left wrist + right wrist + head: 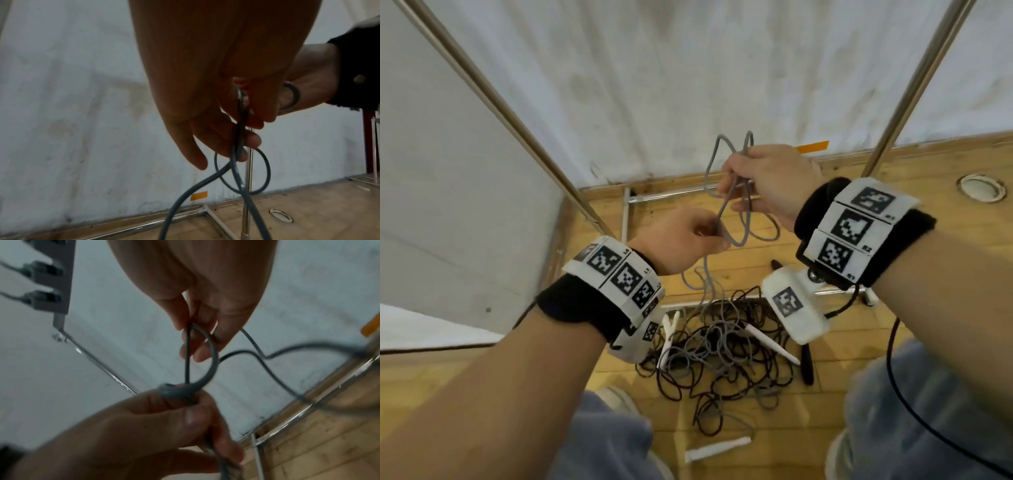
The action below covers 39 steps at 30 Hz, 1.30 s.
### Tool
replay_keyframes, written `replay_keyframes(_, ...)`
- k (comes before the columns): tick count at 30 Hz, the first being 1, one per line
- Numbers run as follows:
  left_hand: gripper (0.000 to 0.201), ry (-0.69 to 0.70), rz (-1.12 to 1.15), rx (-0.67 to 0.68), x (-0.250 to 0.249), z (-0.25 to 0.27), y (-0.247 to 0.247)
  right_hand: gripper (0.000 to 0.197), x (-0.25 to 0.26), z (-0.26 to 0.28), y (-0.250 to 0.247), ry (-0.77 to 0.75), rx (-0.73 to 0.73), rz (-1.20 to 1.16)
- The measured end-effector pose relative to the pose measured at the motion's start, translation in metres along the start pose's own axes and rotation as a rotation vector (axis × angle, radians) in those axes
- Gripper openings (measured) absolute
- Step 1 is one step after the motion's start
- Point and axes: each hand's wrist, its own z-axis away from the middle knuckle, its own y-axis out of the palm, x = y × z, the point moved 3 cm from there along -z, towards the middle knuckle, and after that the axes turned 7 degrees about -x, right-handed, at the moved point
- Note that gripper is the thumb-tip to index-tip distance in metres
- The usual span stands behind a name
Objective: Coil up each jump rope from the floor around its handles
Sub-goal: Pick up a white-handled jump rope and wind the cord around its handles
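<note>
Grey jump rope [746, 219] is lifted clear of the floor and held between both hands at chest level, its tail running down from below the left hand into the tangle beneath. Left hand [681, 240] sits lower and nearer the body; its fingers [252, 139] and thumb are clamped on the cord where two strands cross, which I judge serves to anchor the rope while the other hand sorts it. Just beyond its fingertips a small closed loop hangs, seen in the left wrist view. Right hand [770, 181], higher and further out, pinches several strands gathered together, with loops rising above its knuckles and a larger loop drooping below its palm; the grip appears meant to keep the gathered turns from slipping. No handle shows in either hand, so the cord seems to be undergoing untangling, not winding. Directly under both hands lies the heap on the wooden floor [928, 240]: grey cord mixed with a dark rope [763, 363], white handles [770, 344] and a black handle [806, 366] among it. One more white handle [717, 448] lies apart, nearer the person's feet. Coiling is judged scarcely started.
</note>
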Motion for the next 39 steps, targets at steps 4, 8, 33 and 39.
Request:
replay_keyframes(4, 0.011, -0.009, -0.122, -0.078, 0.006, -0.004, -0.005, 0.023, 0.001, -0.003, -0.001, -0.054, -0.056, 0.052)
replay_keyframes(8, 0.018, -0.031, -0.264, -0.126, 0.008, -0.006, -0.012, 0.021, 0.013, -0.013, -0.004, 0.007, -0.085, -0.122)
replay_keyframes(33, 0.018, -0.038, 1.109, -0.648, -0.023, 0.015, -0.067, 0.027, 0.002, 0.033, 0.025, -0.2, 0.441, 0.522)
replay_keyframes(39, 0.023, -0.083, 1.27, -0.735, -0.014, 0.016, -0.078, 0.026, 0.009, 0.047, 0.023, -0.382, 0.39, 0.849)
